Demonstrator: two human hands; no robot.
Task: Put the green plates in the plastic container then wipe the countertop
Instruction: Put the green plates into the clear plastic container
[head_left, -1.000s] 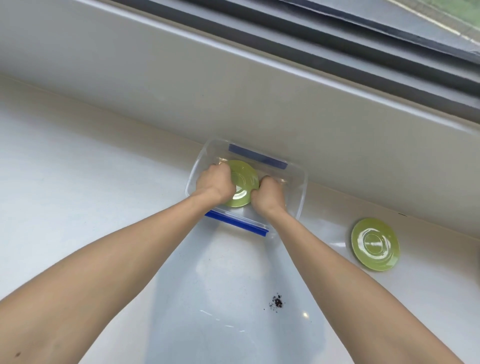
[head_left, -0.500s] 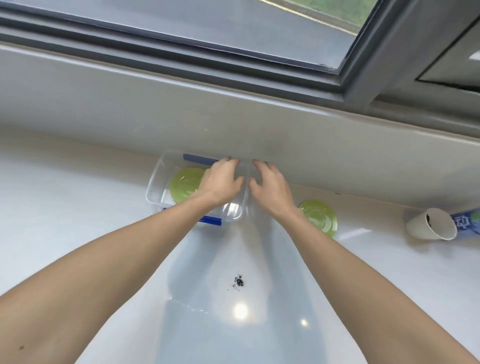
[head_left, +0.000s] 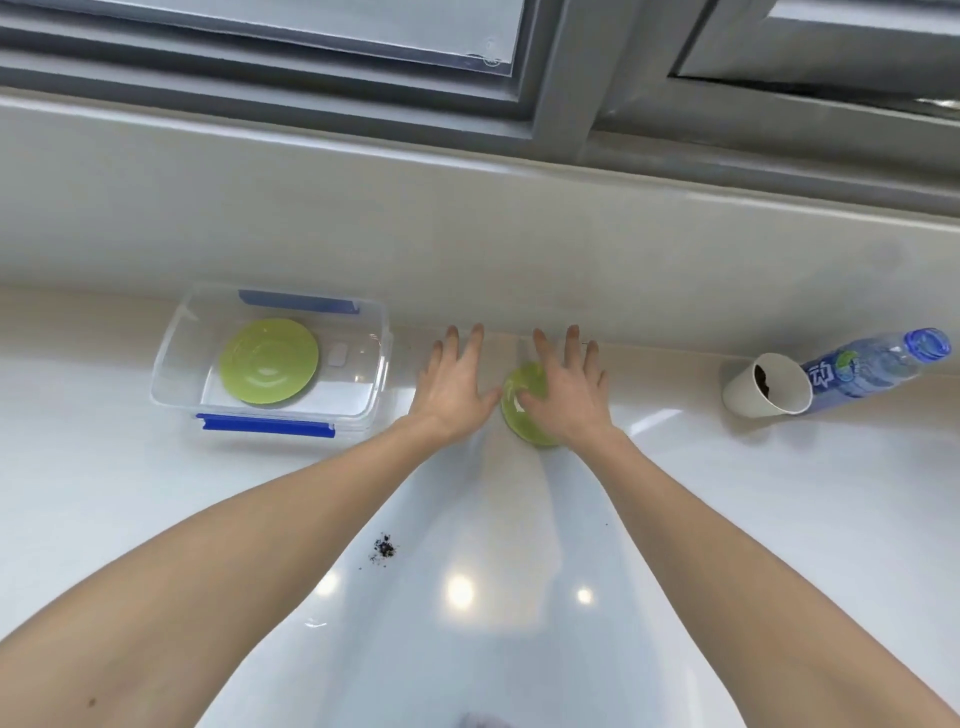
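Observation:
One green plate (head_left: 268, 360) lies flat inside the clear plastic container (head_left: 171, 343), which has blue clips and stands at the left against the back wall. A second green plate (head_left: 522, 415) lies on the white countertop (head_left: 779, 509) to the right of the container. My right hand (head_left: 566, 389) is spread over this plate with its fingers apart and covers most of it. My left hand (head_left: 453, 384) is open too, just left of the plate, between it and the container. Neither hand holds anything.
A small heap of dark crumbs (head_left: 383, 548) lies on the countertop between my forearms. At the right, a white paper cup (head_left: 768, 385) lies tipped on its side, with a plastic water bottle (head_left: 872, 364) lying behind it. A wall ledge and window frame rise behind.
Both hands let go of the first plate in the container and moved right to the second plate. The view swung right, bringing the cup and bottle into sight.

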